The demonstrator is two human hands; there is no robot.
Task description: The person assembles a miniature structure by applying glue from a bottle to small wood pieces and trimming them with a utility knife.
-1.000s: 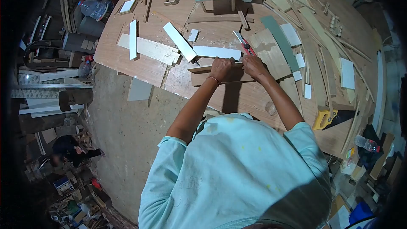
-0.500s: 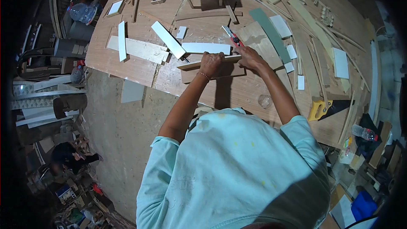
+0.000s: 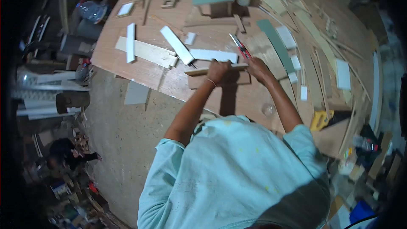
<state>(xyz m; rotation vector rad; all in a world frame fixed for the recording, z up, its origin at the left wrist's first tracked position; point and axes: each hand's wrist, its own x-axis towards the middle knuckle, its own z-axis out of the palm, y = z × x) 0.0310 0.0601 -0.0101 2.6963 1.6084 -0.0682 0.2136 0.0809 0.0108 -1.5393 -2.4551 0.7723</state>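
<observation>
Left hand point(image 3: 219, 72): closed on wooden strip point(image 3: 196, 72) | Right hand point(image 3: 258, 70): curled near strip's end (hold cannot be told) | Red utility knife point(image 3: 242, 49): just beyond right hand

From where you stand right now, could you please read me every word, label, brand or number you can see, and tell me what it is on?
No text can be read.
Yellow saw handle: dark marking, too blurred to read.
Pale blue shirt: faint marks, perhaps print, unreadable.
Clear bottle: any label is too small and blurred.
</observation>
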